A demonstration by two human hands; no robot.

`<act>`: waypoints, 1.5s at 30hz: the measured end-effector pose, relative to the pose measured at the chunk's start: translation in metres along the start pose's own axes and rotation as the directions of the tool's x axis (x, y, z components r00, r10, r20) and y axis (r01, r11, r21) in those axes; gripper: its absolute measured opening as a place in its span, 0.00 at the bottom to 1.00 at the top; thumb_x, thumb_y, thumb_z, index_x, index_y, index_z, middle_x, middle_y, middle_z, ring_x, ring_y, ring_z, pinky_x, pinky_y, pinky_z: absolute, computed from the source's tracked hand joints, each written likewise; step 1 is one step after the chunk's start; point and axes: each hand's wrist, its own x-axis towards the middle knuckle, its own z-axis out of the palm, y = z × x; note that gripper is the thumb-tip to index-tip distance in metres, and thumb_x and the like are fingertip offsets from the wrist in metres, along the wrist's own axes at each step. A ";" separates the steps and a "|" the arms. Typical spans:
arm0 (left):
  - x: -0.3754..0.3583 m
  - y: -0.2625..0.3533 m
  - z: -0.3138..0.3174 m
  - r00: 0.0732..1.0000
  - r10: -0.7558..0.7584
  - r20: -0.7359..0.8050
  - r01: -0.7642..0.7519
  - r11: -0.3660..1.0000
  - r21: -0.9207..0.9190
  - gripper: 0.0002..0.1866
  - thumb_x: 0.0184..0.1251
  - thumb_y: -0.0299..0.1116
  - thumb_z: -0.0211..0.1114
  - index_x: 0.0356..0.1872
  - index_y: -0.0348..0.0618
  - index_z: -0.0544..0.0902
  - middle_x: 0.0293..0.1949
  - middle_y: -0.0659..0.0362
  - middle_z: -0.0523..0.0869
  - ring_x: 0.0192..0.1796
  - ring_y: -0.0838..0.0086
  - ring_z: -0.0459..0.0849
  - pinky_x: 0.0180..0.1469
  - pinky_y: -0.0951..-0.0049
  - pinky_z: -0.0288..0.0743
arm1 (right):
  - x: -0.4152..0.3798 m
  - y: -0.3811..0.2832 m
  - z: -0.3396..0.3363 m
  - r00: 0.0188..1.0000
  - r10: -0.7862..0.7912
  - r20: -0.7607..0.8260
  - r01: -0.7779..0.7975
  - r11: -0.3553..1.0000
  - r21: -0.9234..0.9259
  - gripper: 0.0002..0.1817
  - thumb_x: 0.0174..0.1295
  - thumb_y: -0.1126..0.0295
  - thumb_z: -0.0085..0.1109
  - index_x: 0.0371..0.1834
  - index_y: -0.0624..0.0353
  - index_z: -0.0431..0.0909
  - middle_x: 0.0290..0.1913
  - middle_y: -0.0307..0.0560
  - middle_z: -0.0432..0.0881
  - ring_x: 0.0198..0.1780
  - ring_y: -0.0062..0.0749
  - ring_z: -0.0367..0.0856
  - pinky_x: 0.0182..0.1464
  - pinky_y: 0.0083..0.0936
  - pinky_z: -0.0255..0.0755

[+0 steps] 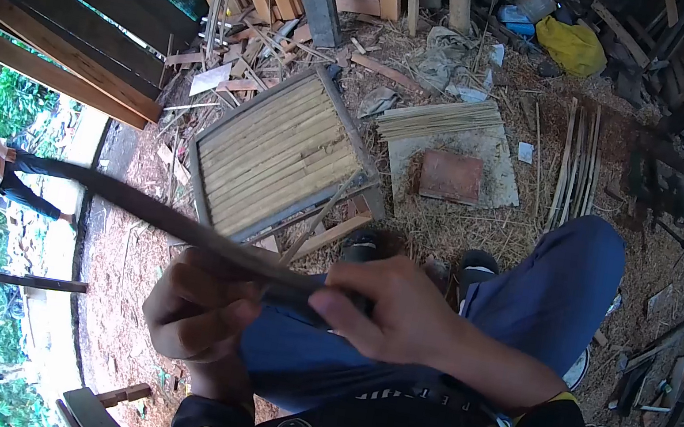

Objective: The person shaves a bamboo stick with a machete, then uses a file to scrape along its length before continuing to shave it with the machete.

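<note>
Amid wood shavings [123, 268], the right hand [390, 306] closes around the near end of a dark strip [154, 211], which reaches out past the curled left hand [206, 308], whose grip cannot be told. Beyond the slatted bench [280, 154], a blue container [516, 21] sits beside a yellow bundle [571, 46], contents hidden.

Matt strip [171, 221] towards nine o'clock, material unclear; matt cloth trousers [550, 282], three o'clock; smooth-looking wooden planks [71, 58], ten o'clock.

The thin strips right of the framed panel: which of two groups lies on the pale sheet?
The left group, running crosswise above the reddish slab; the right group, running up and down, lies on littered ground.
</note>
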 end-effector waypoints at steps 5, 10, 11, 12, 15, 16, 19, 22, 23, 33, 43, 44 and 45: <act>0.001 -0.001 -0.001 0.999 0.021 0.034 -0.022 0.999 0.037 0.09 0.49 0.14 0.73 0.31 0.36 0.84 0.27 0.52 0.81 0.33 0.61 0.86 0.32 0.67 0.88 | 0.007 0.036 -0.002 0.990 0.131 -0.045 -0.138 0.968 -0.208 0.20 0.74 0.56 0.59 0.30 0.61 0.80 0.18 0.52 0.74 0.21 0.46 0.78 0.27 0.36 0.69; 0.001 -0.006 0.000 0.999 0.040 -0.011 -0.040 0.999 0.020 0.10 0.52 0.14 0.74 0.33 0.36 0.84 0.28 0.53 0.81 0.31 0.63 0.85 0.31 0.69 0.87 | 0.001 0.023 0.002 0.997 -0.068 -0.047 0.064 0.994 -0.092 0.21 0.75 0.56 0.59 0.29 0.62 0.81 0.18 0.53 0.75 0.22 0.47 0.79 0.28 0.37 0.69; 0.000 -0.006 0.000 0.999 0.035 -0.032 -0.035 0.999 0.002 0.10 0.52 0.14 0.74 0.34 0.36 0.84 0.28 0.53 0.81 0.30 0.64 0.85 0.31 0.70 0.87 | 0.000 0.023 0.004 0.993 -0.102 -0.055 0.099 0.993 -0.059 0.21 0.75 0.56 0.58 0.29 0.62 0.81 0.18 0.54 0.74 0.22 0.48 0.79 0.28 0.37 0.70; 0.000 -0.005 -0.001 1.000 0.022 -0.012 -0.021 0.999 0.049 0.10 0.52 0.14 0.73 0.34 0.37 0.83 0.28 0.53 0.81 0.31 0.64 0.85 0.31 0.69 0.87 | 0.003 0.031 0.004 0.998 -0.008 -0.063 0.004 0.997 -0.071 0.22 0.74 0.53 0.58 0.29 0.62 0.82 0.18 0.55 0.75 0.23 0.51 0.80 0.29 0.40 0.71; 0.000 -0.003 -0.006 1.000 0.009 0.020 -0.011 0.992 0.125 0.11 0.52 0.13 0.72 0.34 0.37 0.83 0.28 0.54 0.79 0.31 0.64 0.83 0.32 0.69 0.86 | 0.012 0.048 0.004 0.987 0.142 -0.078 -0.150 0.982 -0.115 0.25 0.73 0.49 0.59 0.28 0.60 0.83 0.19 0.57 0.78 0.24 0.58 0.81 0.30 0.46 0.73; 0.000 -0.005 -0.008 1.000 0.012 0.016 -0.014 0.994 0.108 0.11 0.52 0.13 0.72 0.34 0.37 0.83 0.28 0.55 0.79 0.32 0.64 0.83 0.32 0.69 0.86 | 0.011 0.040 0.004 0.991 0.113 -0.069 -0.122 0.984 -0.133 0.25 0.73 0.48 0.59 0.28 0.60 0.84 0.19 0.57 0.78 0.24 0.58 0.81 0.30 0.46 0.74; -0.002 -0.006 -0.003 1.000 0.024 -0.017 -0.023 0.998 0.057 0.11 0.52 0.13 0.72 0.34 0.38 0.83 0.28 0.55 0.79 0.32 0.64 0.83 0.31 0.69 0.86 | 0.002 0.014 0.007 0.995 -0.042 -0.092 0.030 0.992 -0.122 0.24 0.75 0.53 0.57 0.26 0.61 0.81 0.18 0.55 0.76 0.21 0.51 0.78 0.28 0.42 0.71; -0.002 -0.005 -0.001 1.000 0.026 -0.005 -0.025 0.999 0.036 0.12 0.50 0.14 0.73 0.34 0.38 0.83 0.27 0.54 0.80 0.31 0.65 0.84 0.31 0.70 0.86 | 0.005 0.025 0.002 0.996 0.028 -0.087 -0.043 0.982 -0.184 0.23 0.75 0.55 0.58 0.25 0.61 0.79 0.18 0.54 0.75 0.19 0.48 0.77 0.27 0.40 0.69; -0.002 -0.003 -0.002 1.000 0.015 0.022 -0.016 0.998 0.066 0.12 0.50 0.14 0.73 0.34 0.38 0.83 0.27 0.54 0.80 0.31 0.65 0.84 0.31 0.70 0.86 | 0.008 0.035 0.000 0.993 0.088 -0.079 -0.104 0.969 -0.226 0.22 0.75 0.55 0.58 0.25 0.61 0.79 0.18 0.54 0.75 0.19 0.48 0.77 0.27 0.40 0.69; 0.000 -0.005 -0.006 1.000 0.011 0.008 -0.011 0.992 0.122 0.13 0.49 0.14 0.75 0.34 0.39 0.83 0.28 0.55 0.81 0.30 0.64 0.85 0.31 0.74 0.85 | 0.007 0.046 0.003 0.993 0.078 -0.088 -0.091 0.984 -0.154 0.22 0.74 0.56 0.59 0.26 0.60 0.80 0.17 0.53 0.75 0.19 0.50 0.77 0.27 0.40 0.69; 0.000 -0.004 -0.006 1.000 0.014 0.000 -0.014 0.985 0.171 0.12 0.53 0.16 0.75 0.36 0.40 0.83 0.28 0.54 0.81 0.30 0.64 0.86 0.29 0.74 0.81 | 0.012 0.059 0.005 0.977 0.151 -0.149 -0.178 0.966 -0.188 0.24 0.75 0.53 0.56 0.30 0.63 0.82 0.18 0.55 0.76 0.22 0.52 0.80 0.28 0.39 0.71; -0.001 -0.005 -0.007 1.000 0.014 0.003 -0.015 0.984 0.178 0.12 0.53 0.16 0.75 0.36 0.40 0.83 0.28 0.54 0.81 0.30 0.64 0.86 0.29 0.74 0.81 | 0.015 0.075 0.007 0.952 0.245 -0.181 -0.279 0.941 -0.194 0.24 0.75 0.52 0.56 0.30 0.63 0.82 0.18 0.55 0.76 0.22 0.53 0.80 0.28 0.39 0.70; 0.000 -0.006 -0.007 1.000 0.018 0.005 -0.019 0.983 0.182 0.12 0.54 0.16 0.75 0.36 0.40 0.83 0.28 0.54 0.81 0.30 0.64 0.86 0.29 0.74 0.81 | 0.018 0.078 0.007 0.957 0.176 -0.231 -0.217 0.961 -0.168 0.25 0.76 0.52 0.54 0.30 0.62 0.82 0.18 0.54 0.77 0.21 0.53 0.78 0.29 0.40 0.70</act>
